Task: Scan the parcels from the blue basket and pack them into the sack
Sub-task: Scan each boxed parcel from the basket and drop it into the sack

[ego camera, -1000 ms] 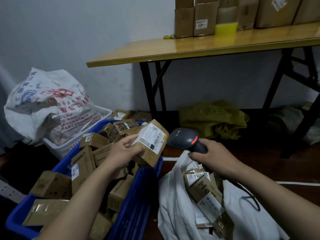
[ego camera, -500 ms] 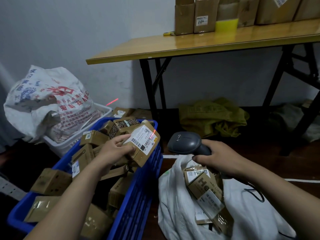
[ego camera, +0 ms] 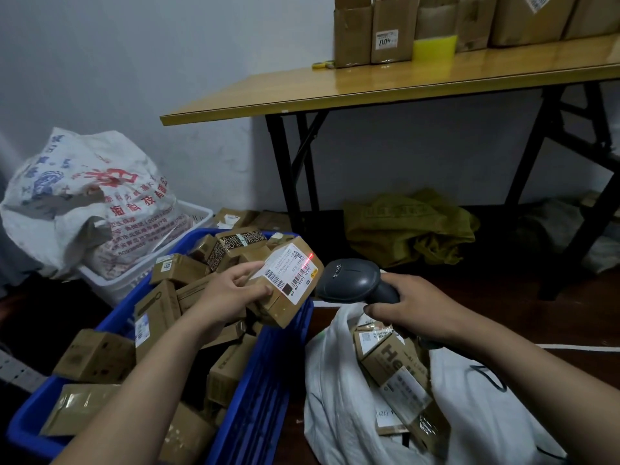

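We grip a parcel [ego camera: 291,280] in our left hand [ego camera: 231,292], the scanner [ego camera: 352,280] in our right hand [ego camera: 414,307]. Dark floor [ego camera: 503,290], white wall [ego camera: 134,62] (wooden table [ego camera: 369,85] beyond).

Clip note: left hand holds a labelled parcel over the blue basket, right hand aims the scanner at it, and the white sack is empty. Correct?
Not quite. The head view shows the sack already holds several parcels. The rest stands: the left hand holds a labelled parcel over the basket, and the right hand aims the scanner at it.
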